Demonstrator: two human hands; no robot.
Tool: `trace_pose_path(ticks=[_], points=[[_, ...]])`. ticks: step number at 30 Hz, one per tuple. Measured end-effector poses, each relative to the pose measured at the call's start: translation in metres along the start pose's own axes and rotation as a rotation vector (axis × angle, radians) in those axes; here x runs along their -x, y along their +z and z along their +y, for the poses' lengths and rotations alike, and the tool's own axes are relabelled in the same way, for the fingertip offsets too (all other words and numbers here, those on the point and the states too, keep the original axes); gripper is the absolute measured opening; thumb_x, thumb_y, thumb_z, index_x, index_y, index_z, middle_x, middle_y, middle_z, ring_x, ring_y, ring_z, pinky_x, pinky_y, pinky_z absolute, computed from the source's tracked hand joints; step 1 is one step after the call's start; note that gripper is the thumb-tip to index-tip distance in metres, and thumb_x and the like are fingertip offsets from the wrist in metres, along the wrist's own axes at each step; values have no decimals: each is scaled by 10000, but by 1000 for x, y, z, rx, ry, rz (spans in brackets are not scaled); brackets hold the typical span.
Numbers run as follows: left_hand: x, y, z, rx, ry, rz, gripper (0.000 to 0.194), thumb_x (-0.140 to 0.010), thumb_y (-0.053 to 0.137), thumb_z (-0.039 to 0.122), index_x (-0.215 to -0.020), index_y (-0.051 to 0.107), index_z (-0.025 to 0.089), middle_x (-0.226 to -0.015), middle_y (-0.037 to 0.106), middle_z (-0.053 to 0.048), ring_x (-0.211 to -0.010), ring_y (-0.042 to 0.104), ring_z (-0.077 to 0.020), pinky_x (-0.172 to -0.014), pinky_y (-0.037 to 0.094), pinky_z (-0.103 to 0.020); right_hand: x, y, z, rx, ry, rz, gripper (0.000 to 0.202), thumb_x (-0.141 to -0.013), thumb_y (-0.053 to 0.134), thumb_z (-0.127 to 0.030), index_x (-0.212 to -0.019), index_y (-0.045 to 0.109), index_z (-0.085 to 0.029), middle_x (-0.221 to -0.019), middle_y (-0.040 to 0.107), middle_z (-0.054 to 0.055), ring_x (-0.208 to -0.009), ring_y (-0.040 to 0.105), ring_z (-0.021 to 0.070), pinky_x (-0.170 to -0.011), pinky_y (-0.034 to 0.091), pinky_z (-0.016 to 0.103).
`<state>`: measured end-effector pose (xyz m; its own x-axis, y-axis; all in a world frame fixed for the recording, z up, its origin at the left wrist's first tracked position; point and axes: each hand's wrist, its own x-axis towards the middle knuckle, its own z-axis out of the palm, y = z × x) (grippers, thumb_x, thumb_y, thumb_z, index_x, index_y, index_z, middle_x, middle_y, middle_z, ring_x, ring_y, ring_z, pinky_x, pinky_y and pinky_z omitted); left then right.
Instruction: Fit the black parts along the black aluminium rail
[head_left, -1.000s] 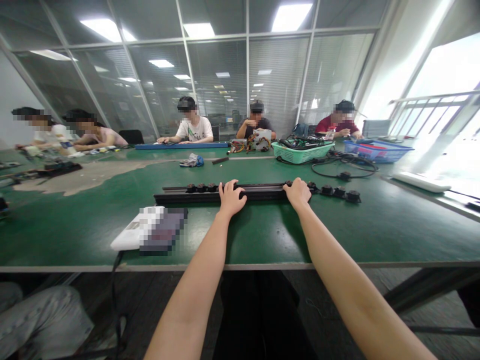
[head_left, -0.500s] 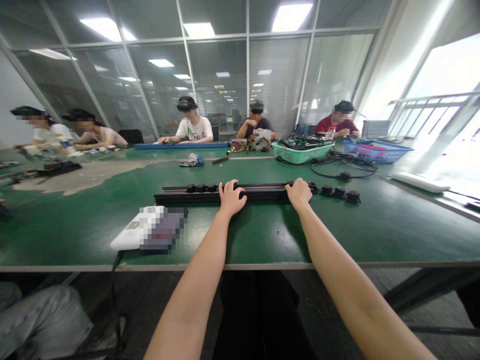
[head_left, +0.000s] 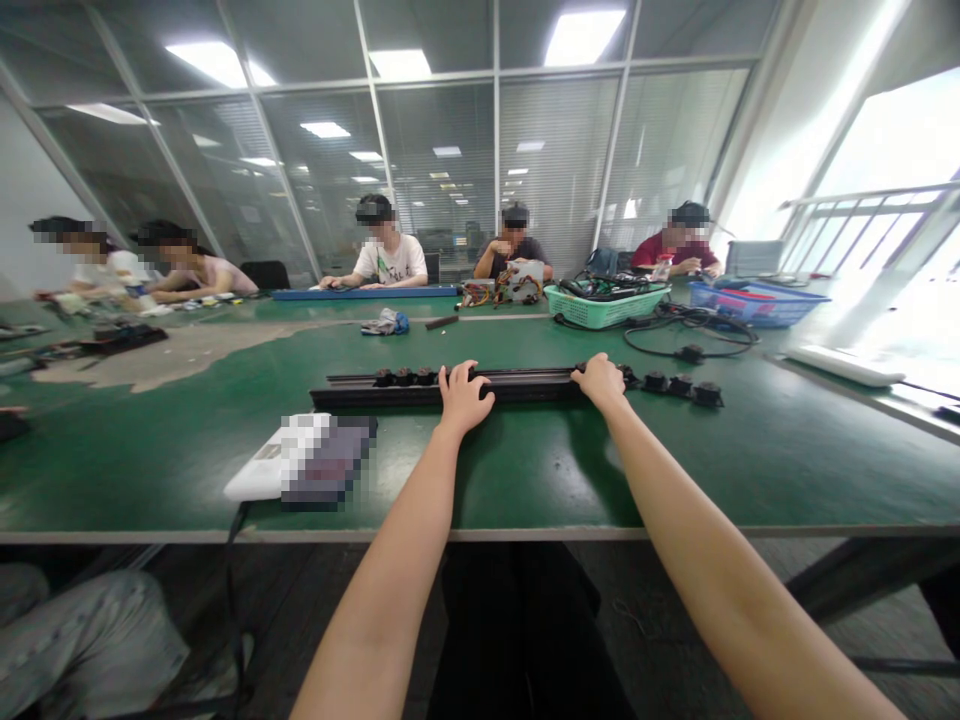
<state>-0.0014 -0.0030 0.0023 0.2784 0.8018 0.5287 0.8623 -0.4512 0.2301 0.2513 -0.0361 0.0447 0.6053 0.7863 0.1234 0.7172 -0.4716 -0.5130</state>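
A long black rail [head_left: 379,398] lies crosswise on the green table in front of me. My left hand [head_left: 463,396] is wrapped over its middle, thumb on the near side and fingers reaching across the top. Toward the rail's right end, my right hand [head_left: 602,381] grips with bent fingers; its fingertips are partly hidden. Small black blocks [head_left: 403,377] sit along the far side, left of my left hand. Several more black blocks [head_left: 681,385] extend in a row on the table beyond my right hand.
A white and dark blurred item [head_left: 259,465] lies near the left front edge. Behind are a grey-blue cloth [head_left: 385,322], a green basket [head_left: 600,311] of cables, a blue basket [head_left: 784,312] and a loose black cable [head_left: 690,352]. Several people sit across the table.
My right hand shifts very slightly along the rail's right end, and its forearm swings a little to the right. My left hand keeps its place on the rail.
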Motion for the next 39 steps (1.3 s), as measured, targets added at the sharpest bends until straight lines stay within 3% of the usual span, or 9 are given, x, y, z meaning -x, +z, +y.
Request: trace_pose_path(ticks=[5, 8, 15, 39], points=[[0, 0, 0, 2, -2, -3, 241, -869, 621, 346, -1063, 749, 281, -1514, 506, -69, -1464, 403, -288, -1299, 59, -572, -7, -1, 6, 64, -72, -47, 539, -905, 685, -379, -1304, 494, -70, -1270, 649, 269, -1230, 637, 332, -1012, 497, 411], [0, 0, 1, -1, 3, -2, 240, -871, 623, 341, -1064, 751, 279, -1511, 513, -72, -1462, 407, -284, -1298, 66, -572, -8, 5, 13, 50, -87, -7, 528, -927, 640, -379, -1314, 481, -57, -1250, 660, 261, -1206, 646, 339, -988, 502, 410], [0, 1, 0, -16, 5, 11, 231, -873, 632, 338, -1062, 752, 282, -1510, 516, -69, -1458, 413, -282, -1299, 70, -571, -11, 13, 31, -55, -153, 70, 428, -923, 637, -429, -1233, 571, -141, -1174, 701, 179, -1168, 652, 301, -964, 489, 377], [0, 1, 0, -9, 13, 23, 227, -870, 641, 327, -1056, 761, 277, -1503, 524, -80, -1455, 419, -280, -1294, 78, -587, -9, 6, 34, -17, -76, 99, 413, -955, 594, -430, -1253, 579, -144, -1202, 696, 189, -1165, 663, 316, -930, 518, 391]])
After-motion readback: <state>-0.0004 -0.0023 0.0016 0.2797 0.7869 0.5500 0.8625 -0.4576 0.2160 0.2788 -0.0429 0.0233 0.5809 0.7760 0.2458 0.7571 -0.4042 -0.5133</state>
